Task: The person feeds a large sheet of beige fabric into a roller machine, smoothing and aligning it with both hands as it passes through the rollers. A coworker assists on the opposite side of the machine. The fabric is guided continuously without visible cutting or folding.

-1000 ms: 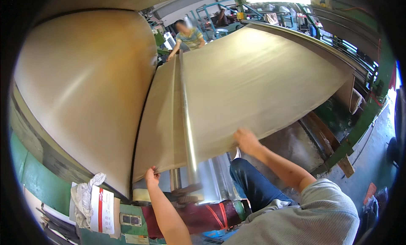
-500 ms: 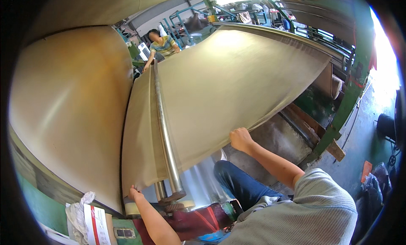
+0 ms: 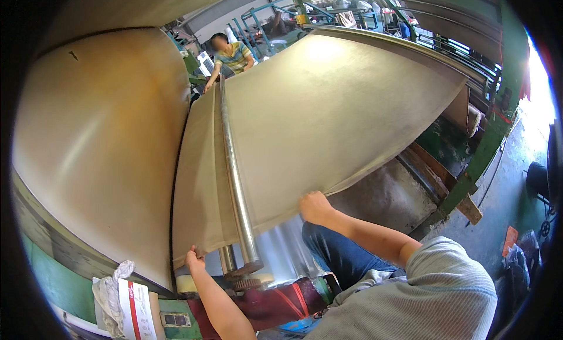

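Observation:
A wide beige fabric sheet [image 3: 340,117] stretches from a far roller toward me. My right hand [image 3: 315,208] is closed in a fist on the sheet's near edge. Lower left, my left hand [image 3: 195,259] pinches the sheet's near corner, close beside the big brown drum [image 3: 99,146]. Between my hands, a shiny metal bar [image 3: 233,181] runs lengthwise across the fabric toward the far side. Below the bar's near end, a second metal roller [image 3: 227,259] partly shows. My fingertips are mostly hidden by the hands themselves.
Across the sheet, a co-worker [image 3: 234,57] in a striped shirt reaches to its far edge. A toothed gear [image 3: 246,284] sits under the bar's end. At right stands a green machine frame [image 3: 498,117]; a white rag [image 3: 111,293] and a printed carton [image 3: 136,310] lie lower left.
My right hand has moved left and nearer to me along the sheet's edge. My left hand has shifted slightly up and right. A dark mark now shows on the drum's upper part.

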A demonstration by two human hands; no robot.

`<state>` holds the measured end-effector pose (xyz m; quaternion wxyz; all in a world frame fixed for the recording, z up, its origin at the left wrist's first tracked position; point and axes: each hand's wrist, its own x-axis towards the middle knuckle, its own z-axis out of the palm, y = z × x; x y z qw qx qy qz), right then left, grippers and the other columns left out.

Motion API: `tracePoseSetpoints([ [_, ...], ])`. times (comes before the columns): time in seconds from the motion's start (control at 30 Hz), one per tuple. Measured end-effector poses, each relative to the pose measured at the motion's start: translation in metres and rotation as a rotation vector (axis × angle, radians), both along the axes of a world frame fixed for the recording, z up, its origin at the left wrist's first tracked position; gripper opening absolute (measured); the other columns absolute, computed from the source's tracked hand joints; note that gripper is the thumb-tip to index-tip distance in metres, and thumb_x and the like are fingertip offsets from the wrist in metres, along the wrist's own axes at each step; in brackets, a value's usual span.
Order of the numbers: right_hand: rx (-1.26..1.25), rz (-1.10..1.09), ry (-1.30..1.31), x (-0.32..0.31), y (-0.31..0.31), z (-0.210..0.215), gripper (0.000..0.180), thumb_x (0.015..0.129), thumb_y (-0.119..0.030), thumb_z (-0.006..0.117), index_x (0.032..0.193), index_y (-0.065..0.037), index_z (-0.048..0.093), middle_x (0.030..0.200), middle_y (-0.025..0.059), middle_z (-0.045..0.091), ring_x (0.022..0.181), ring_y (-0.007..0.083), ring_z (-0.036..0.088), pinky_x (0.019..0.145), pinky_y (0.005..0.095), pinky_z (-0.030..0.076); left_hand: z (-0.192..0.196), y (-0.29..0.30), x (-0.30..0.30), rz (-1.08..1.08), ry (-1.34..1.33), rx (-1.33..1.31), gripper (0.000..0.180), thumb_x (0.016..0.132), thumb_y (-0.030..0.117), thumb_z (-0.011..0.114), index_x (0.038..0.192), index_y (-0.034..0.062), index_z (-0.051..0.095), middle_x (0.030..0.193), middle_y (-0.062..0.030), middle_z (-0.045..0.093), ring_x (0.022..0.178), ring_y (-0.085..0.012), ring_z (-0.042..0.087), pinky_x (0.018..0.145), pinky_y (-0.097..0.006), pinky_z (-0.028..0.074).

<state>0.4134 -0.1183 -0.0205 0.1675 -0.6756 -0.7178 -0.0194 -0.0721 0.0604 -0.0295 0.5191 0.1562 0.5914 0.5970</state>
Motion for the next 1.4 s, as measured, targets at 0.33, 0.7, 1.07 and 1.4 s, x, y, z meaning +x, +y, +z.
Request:
tracePoseSetpoints([
  [0.33,0.172,0.196,0.001,-0.051,0.016,0.001,0.014,0.073,-0.011,0.052,0.084,-0.004,0.057,0.085,0.0158,0.061,0.079,0.0314,0.060,0.070,0.0409,0.046,0.001,0.001,-0.009,0.015,-0.005,0.048,0.029,0.082,0.008,0.042,0.103,0.0107,0.062,0.093,-0.0068,0.060,0.075,-0.0183,0.058,0.058,-0.030,0.048],
  [0.7,0.427,-0.328,0.101,0.115,-0.009,0.014,0.017,0.066,-0.002,0.054,0.081,-0.006,0.060,0.087,0.0128,0.058,0.090,0.0314,0.054,0.079,0.0425,0.043,0.025,-0.019,0.024,-0.269,0.089,0.059,0.027,0.087,0.021,0.048,0.107,0.0105,0.061,0.090,-0.0058,0.060,0.070,-0.0171,0.055,0.055,-0.029,0.046],
  [1.07,0.201,-0.083,0.044,0.065,-0.025,-0.004,0.009,0.061,-0.008,0.055,0.067,-0.003,0.060,0.073,0.0142,0.062,0.077,0.0307,0.060,0.071,0.0391,0.045,-0.003,0.003,-0.021,0.040,0.156,-0.010,0.021,0.084,0.017,0.051,0.101,0.0107,0.061,0.087,-0.0044,0.063,0.065,-0.0175,0.057,0.046,-0.028,0.044],
  [1.4,0.169,0.077,0.042,0.006,-0.018,-0.008,0.010,0.063,-0.010,0.055,0.071,-0.004,0.059,0.073,0.0135,0.061,0.075,0.0311,0.059,0.070,0.0393,0.045,0.001,-0.006,-0.001,-0.107,0.011,0.049,0.027,0.083,0.011,0.044,0.103,0.0119,0.062,0.095,-0.0083,0.059,0.068,-0.0179,0.055,0.065,-0.033,0.048],
])
